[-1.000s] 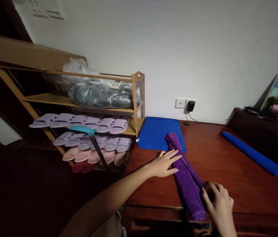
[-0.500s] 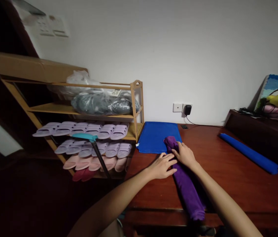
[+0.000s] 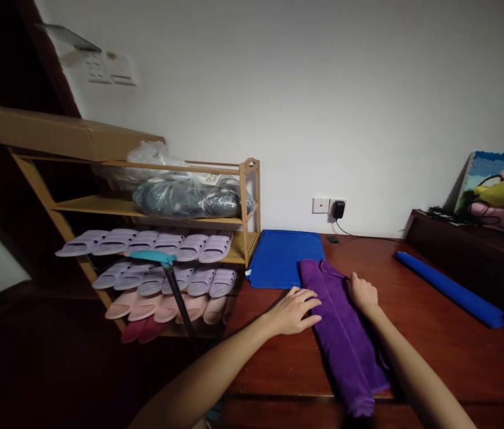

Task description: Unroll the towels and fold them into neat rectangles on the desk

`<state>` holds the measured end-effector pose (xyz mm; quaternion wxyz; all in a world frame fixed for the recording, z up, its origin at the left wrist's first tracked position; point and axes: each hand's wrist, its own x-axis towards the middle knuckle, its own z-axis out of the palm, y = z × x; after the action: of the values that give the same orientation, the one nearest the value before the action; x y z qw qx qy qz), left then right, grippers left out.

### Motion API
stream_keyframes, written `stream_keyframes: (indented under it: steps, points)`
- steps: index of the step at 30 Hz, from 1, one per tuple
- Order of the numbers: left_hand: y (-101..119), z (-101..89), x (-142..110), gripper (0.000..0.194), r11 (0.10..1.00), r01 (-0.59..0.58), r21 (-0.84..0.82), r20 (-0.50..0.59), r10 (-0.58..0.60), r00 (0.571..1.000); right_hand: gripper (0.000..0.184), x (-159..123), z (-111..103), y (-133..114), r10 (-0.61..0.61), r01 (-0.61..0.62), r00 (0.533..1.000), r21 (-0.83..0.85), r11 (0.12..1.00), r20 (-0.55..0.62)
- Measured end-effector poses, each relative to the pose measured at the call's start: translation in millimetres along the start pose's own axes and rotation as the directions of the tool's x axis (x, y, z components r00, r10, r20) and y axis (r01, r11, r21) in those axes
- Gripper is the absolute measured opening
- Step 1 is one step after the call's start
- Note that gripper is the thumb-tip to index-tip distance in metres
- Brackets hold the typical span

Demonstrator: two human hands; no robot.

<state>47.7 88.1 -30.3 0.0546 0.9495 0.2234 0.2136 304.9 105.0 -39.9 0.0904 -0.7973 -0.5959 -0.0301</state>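
Observation:
A purple towel (image 3: 341, 333) lies lengthwise on the dark red wooden table (image 3: 431, 351), partly unfolded at its far end and hanging over the near edge. My left hand (image 3: 294, 310) rests flat on the towel's left edge, fingers spread. My right hand (image 3: 363, 293) is at the towel's right edge near the far end, its fingers curled round the cloth's edge. A flat folded blue towel (image 3: 281, 257) lies just beyond the purple one, its corner under it.
A rolled blue towel (image 3: 451, 289) lies at the right of the table. A wooden rack (image 3: 243, 208) with several slippers stands left of the table. A charger (image 3: 338, 210) is plugged into the wall. A dark cabinet (image 3: 470, 250) stands at the right.
My right hand went from the towel's near end to its far end, then pulled the top layer rightwards, so the towel lies wider. My left hand stayed in place.

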Motion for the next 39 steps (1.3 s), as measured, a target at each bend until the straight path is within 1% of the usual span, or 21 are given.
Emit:
stream_keyframes:
  steps: [2,5,7,9,10,12,14,16,18,23,26,27,29,31,33,35,36,38,39]
  points:
    - [0.5,-1.7,-0.9,0.032,1.000,-0.003,0.013,-0.004,0.003,1.000,0.039,-4.6,0.6,-1.4,-0.058,0.058,0.996,-0.008,0.998,-0.061]
    - [6.7,-5.0,1.0,0.029,0.999,-0.026,0.045,-0.029,0.027,0.999,0.039,-12.1,0.0,-7.6,-0.213,0.215,0.969,0.007,0.977,-0.123]
    - [16.1,-5.1,7.7,0.027,0.994,-0.083,0.066,-0.034,0.085,0.996,0.039,-15.8,3.7,-10.2,-0.329,0.334,0.937,0.034,0.942,-0.115]
    - [28.4,-1.1,19.3,0.026,0.979,-0.182,0.093,0.000,0.183,0.983,0.039,-17.3,12.5,-9.7,-0.409,0.415,0.908,0.063,0.908,-0.089]
    - [34.7,2.4,26.2,0.025,0.966,-0.235,0.109,0.028,0.234,0.972,0.040,-17.2,18.2,-8.3,-0.427,0.432,0.901,0.074,0.899,-0.076]
    - [45.3,10.9,39.5,0.025,0.938,-0.315,0.147,0.089,0.304,0.948,0.045,-15.7,30.0,-3.6,-0.422,0.426,0.905,0.088,0.901,-0.057]
    - [51.2,18.1,48.0,0.026,0.923,-0.339,0.184,0.131,0.318,0.939,0.054,-13.5,39.6,2.0,-0.395,0.397,0.918,0.093,0.913,-0.047]
    - [52.0,20.1,48.8,0.028,0.924,-0.324,0.203,0.158,0.296,0.942,0.060,-11.6,45.3,6.7,-0.374,0.375,0.927,0.099,0.922,-0.036]
    - [49.5,14.9,42.6,0.030,0.934,-0.291,0.208,0.176,0.257,0.950,0.063,-10.4,47.4,9.5,-0.360,0.361,0.933,0.108,0.926,-0.024]
    - [41.2,-18.1,17.6,0.034,0.943,-0.227,0.241,0.206,0.179,0.962,0.066,-9.9,46.9,9.6,-0.343,0.342,0.939,0.139,0.929,-0.018]
    - [37.9,-36.0,0.0,0.025,0.950,-0.180,0.254,0.248,0.116,0.962,0.066,-10.1,46.8,8.5,-0.338,0.336,0.941,0.163,0.928,-0.015]
    - [36.8,-40.3,-7.1,0.022,0.954,-0.161,0.254,0.254,0.095,0.962,0.066,-10.3,46.9,8.3,-0.337,0.334,0.941,0.170,0.927,-0.014]
    - [34.3,-46.6,-22.7,0.023,0.961,-0.134,0.243,0.256,0.070,0.964,0.066,-10.4,47.1,8.5,-0.334,0.331,0.942,0.184,0.926,-0.012]
    - [31.6,-50.5,-37.6,0.026,0.970,-0.128,0.208,0.259,0.072,0.963,0.065,-10.4,47.4,9.0,-0.332,0.328,0.943,0.194,0.925,-0.011]
    - [29.7,-52.9,-47.2,0.023,0.980,-0.121,0.156,0.265,0.076,0.961,0.065,-10.4,47.9,9.6,-0.332,0.327,0.943,0.198,0.924,-0.012]
    - [30.0,-53.7,-47.8,0.017,0.990,-0.061,0.131,0.235,0.029,0.972,0.065,-10.3,48.6,10.1,-0.333,0.328,0.943,0.198,0.924,-0.013]
    - [31.3,-53.4,-44.2,0.014,0.991,-0.012,0.137,0.197,-0.015,0.980,0.065,-10.2,49.1,10.3,-0.333,0.329,0.943,0.196,0.924,-0.012]
    - [35.9,-50.1,-30.7,0.015,0.984,0.075,0.163,0.098,-0.092,0.991,0.066,-9.8,50.2,10.6,-0.335,0.331,0.942,0.189,0.925,-0.009]
    - [38.8,-46.9,-21.8,0.018,0.981,0.094,0.170,0.056,-0.104,0.993,0.066,-9.5,50.8,10.7,-0.337,0.332,0.942,0.184,0.925,-0.007]
